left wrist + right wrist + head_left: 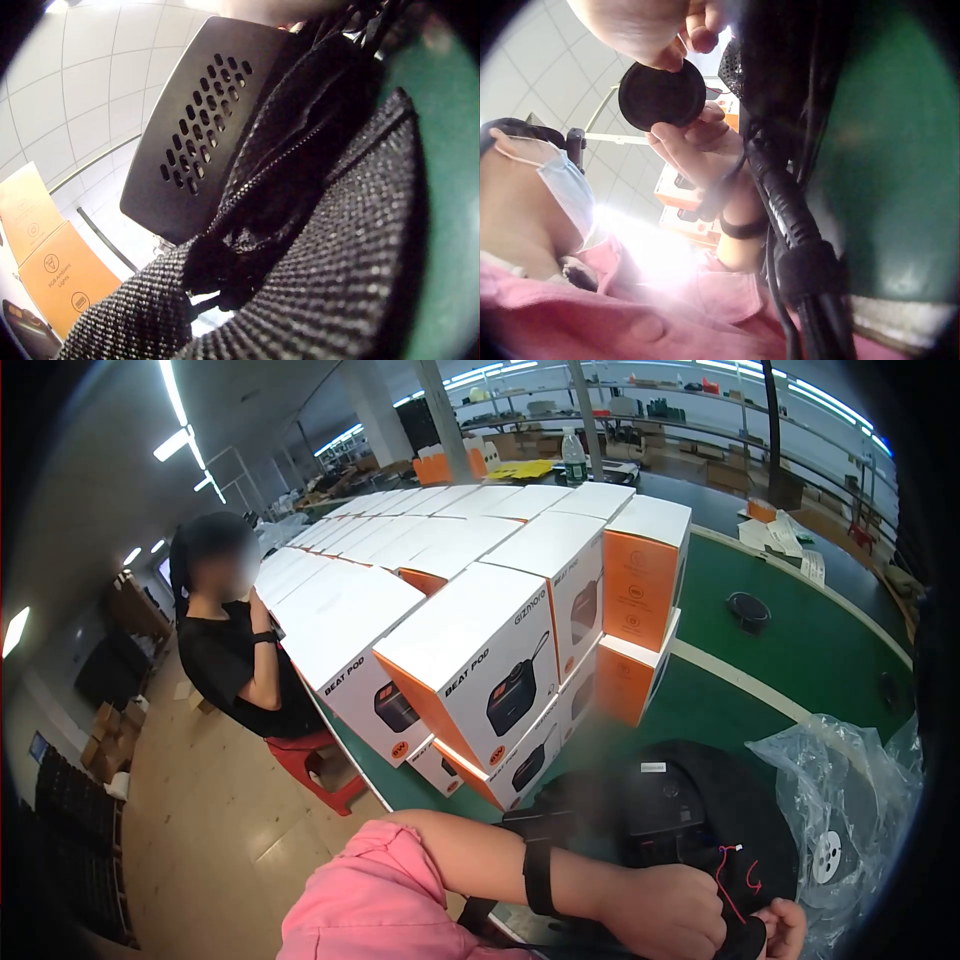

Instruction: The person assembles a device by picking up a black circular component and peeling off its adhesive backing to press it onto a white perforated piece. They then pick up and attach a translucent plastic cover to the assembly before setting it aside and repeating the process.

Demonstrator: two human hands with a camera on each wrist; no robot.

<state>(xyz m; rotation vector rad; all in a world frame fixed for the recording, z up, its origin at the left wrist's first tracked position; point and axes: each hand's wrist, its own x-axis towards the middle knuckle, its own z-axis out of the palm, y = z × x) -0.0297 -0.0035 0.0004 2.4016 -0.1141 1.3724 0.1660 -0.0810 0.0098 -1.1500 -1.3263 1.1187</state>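
In the right wrist view, a round black disc (662,96) is between my two hands. My left hand (665,910) pinches its lower edge between thumb and fingers. At its upper edge, the fingertips of my right hand (634,30) grip it. The head view shows my right hand low at the right, partly cut off by the frame. Just beyond the hands lies a black fabric bundle (755,810) with a black case (665,810) on it. Thin red wires (730,890) run over the fabric near my left knuckles. Black woven straps (315,262) fill much of the left wrist view.
Stacked white and orange speaker boxes (480,630) stand on the green table (720,690) ahead. Crumpled clear plastic (850,790) lies at right, with a white reel (827,857). A small dark round object (748,612) sits farther back. Another person (230,640) is at the left.
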